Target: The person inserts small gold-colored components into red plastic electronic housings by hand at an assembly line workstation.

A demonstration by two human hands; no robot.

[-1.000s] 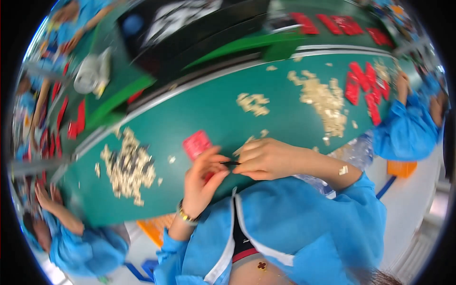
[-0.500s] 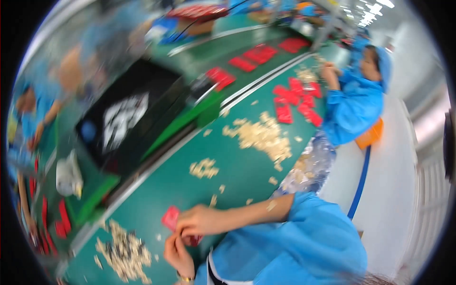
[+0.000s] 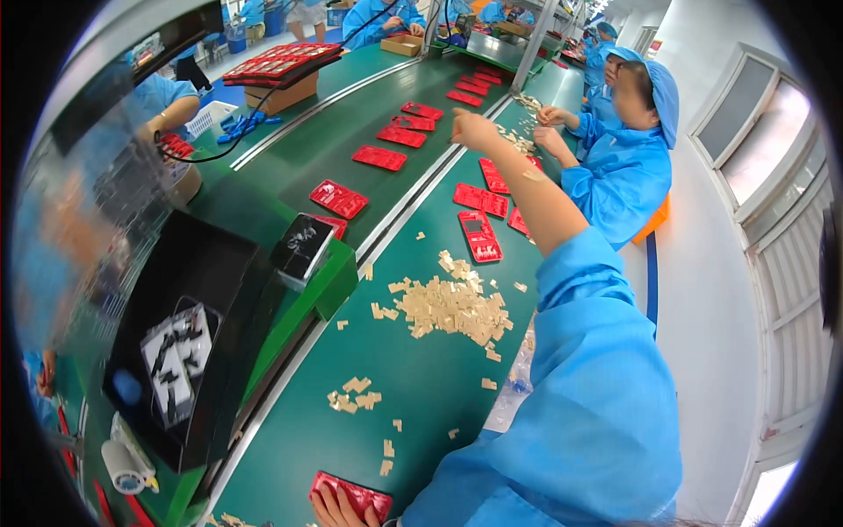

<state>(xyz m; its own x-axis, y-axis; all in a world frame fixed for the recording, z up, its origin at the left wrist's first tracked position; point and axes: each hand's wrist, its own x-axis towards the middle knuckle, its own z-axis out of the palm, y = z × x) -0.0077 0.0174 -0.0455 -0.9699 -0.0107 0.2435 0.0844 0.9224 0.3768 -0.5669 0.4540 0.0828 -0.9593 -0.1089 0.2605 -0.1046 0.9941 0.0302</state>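
**Left hand on a red tray, right arm stretched down the green bench**

Nearest, at the bottom edge, the left hand rests its fingers on a red plastic tray, pinning it to the green bench; whether it truly grips it cannot be told. Just beyond that hand lie a few scattered tan chips, then a small cluster of them, then a large loose pile.

The right hand, on a blue-sleeved arm, is extended far ahead, raised above the bench, fingers loosely curled; whether it holds anything cannot be told. Below and nearer than it lie more red trays. To its left, a conveyor carries further red trays. Just past it, a co-worker in a blue coat and cap handles chips.

A likely risk: with the arm stretched this far, the sleeve could brush the large pile and scatter chips off the bench, and the near tray, pressed by only a few fingers at the bench edge, could slip.
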